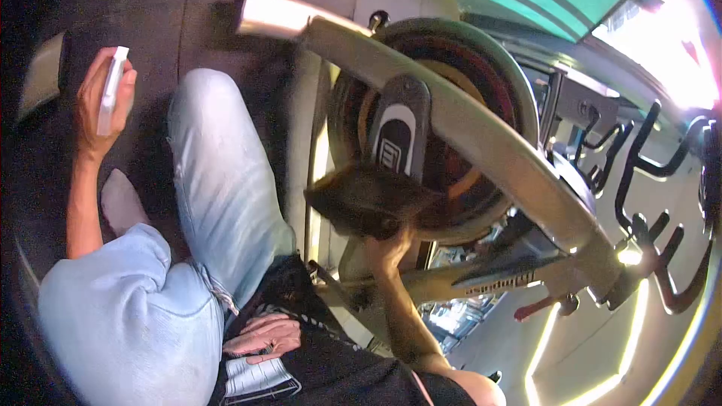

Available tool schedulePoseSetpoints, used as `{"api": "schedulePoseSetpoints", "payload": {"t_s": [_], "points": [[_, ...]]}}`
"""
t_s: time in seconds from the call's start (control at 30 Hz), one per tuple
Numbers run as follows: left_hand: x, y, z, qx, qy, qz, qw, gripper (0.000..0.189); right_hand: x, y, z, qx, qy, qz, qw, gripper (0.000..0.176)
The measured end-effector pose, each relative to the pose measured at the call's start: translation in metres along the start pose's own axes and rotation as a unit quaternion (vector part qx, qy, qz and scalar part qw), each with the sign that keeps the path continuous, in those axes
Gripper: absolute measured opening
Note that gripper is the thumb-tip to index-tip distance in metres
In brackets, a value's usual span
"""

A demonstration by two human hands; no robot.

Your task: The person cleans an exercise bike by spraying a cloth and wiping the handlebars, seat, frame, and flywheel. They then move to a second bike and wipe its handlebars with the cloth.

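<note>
My left hand (104, 101) is out at the left, low over the dark floor. Its fingers are wrapped round a slim white object (113, 90), seen nearly edge-on, whose kind I cannot make out. My right hand (389, 246) reaches up to the exercise bike (496, 135). It grips a dark, blurred thing that looks like a cloth (365, 194), in front of the flywheel (342, 113) and just below the badge (396, 143) on the bike's cover. The right fingertips are partly hidden behind this dark thing.
My bent legs in light blue jeans (214, 143) lie between the hands. The bike's pale floor bar (274, 13) stands at the top. More handlebars (654, 150) and bright strip lights (639, 323) show at the right. A pale block (41, 75) lies at far left.
</note>
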State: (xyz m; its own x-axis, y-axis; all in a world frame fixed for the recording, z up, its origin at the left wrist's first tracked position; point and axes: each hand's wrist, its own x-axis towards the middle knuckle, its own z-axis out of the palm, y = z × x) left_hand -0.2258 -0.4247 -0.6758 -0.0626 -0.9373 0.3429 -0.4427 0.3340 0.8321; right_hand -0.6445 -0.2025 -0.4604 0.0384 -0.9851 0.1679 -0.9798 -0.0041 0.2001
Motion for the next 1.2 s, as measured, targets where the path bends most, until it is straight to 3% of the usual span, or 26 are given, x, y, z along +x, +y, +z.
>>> {"api": "schedulePoseSetpoints", "payload": {"t_s": [0.1, 0.2, 0.3, 0.37, 0.4, 0.47, 0.5, 0.57, 0.67, 0.73, 0.83, 0.9, 0.97, 1.03, 1.07, 1.13, 1.2], "points": [[-0.003, -0.001, 0.004, -0.005, -0.031, -0.011, 0.999, 0.019, 0.028, -0.011, -0.003, 0.050, 0.045, 0.034, 0.997, 0.086], [0.000, -0.009, 0.007, 0.006, -0.040, 0.026, 0.999, 0.020, 0.076, -0.021, -0.016, -0.064, 0.033, 0.081, 0.994, 0.081], [0.006, -0.009, 0.008, 0.040, -0.029, 0.066, 0.997, 0.020, 0.115, -0.020, -0.042, 0.073, -0.084, 0.180, 0.977, 0.074], [0.008, -0.016, 0.017, 0.018, -0.017, 0.056, 0.998, 0.020, 0.149, 0.003, -0.037, 0.004, -0.250, 0.206, 0.946, 0.069], [0.008, -0.019, 0.018, 0.032, -0.023, 0.061, 0.997, 0.020, 0.149, 0.001, -0.034, 0.004, -0.247, 0.209, 0.946, 0.069], [0.004, -0.019, 0.013, 0.047, -0.027, 0.066, 0.996, 0.020, 0.145, -0.014, -0.026, -0.010, -0.117, 0.168, 0.979, 0.066], [0.003, -0.018, 0.009, 0.044, -0.056, 0.024, 0.997, 0.020, 0.138, -0.022, -0.021, -0.009, -0.113, 0.165, 0.980, 0.066], [0.002, -0.016, 0.004, 0.043, -0.075, -0.018, 0.996, 0.021, 0.110, -0.033, -0.010, -0.105, 0.041, 0.057, 0.992, 0.062], [0.000, 0.000, 0.001, -0.012, -0.004, 0.017, 1.000, 0.019, 0.070, -0.031, -0.006, -0.133, 0.057, -0.021, 0.989, 0.053], [-0.002, -0.002, 0.001, -0.025, -0.002, 0.012, 1.000, 0.018, 0.055, -0.026, -0.011, -0.131, 0.052, -0.064, 0.988, 0.050], [0.000, 0.005, 0.002, -0.023, 0.004, 0.012, 1.000, 0.018, 0.053, -0.009, -0.050, -0.095, -0.039, -0.112, 0.988, 0.040], [0.002, 0.004, 0.000, -0.018, 0.008, 0.014, 1.000, 0.017, 0.070, -0.012, -0.086, -0.054, 0.015, -0.119, 0.991, 0.030], [0.003, 0.002, 0.003, -0.029, 0.011, 0.030, 0.999, 0.017, 0.122, -0.045, -0.141, -0.249, 0.122, -0.182, 0.943, 0.029], [0.003, 0.000, 0.007, -0.048, -0.005, 0.016, 0.999, 0.017, 0.171, -0.072, -0.170, -0.360, 0.183, -0.201, 0.892, 0.025], [0.002, -0.001, 0.008, -0.055, -0.010, 0.004, 0.998, 0.017, 0.182, -0.061, -0.165, -0.363, 0.177, -0.200, 0.892, 0.025], [0.002, 0.000, 0.008, -0.051, -0.012, 0.012, 0.999, 0.017, 0.203, -0.034, -0.138, -0.249, -0.024, -0.081, 0.965, 0.047], [0.002, 0.000, 0.003, -0.036, -0.009, 0.016, 0.999, 0.017, 0.210, -0.040, -0.077, -0.437, -0.060, -0.195, 0.876, 0.056]]}}
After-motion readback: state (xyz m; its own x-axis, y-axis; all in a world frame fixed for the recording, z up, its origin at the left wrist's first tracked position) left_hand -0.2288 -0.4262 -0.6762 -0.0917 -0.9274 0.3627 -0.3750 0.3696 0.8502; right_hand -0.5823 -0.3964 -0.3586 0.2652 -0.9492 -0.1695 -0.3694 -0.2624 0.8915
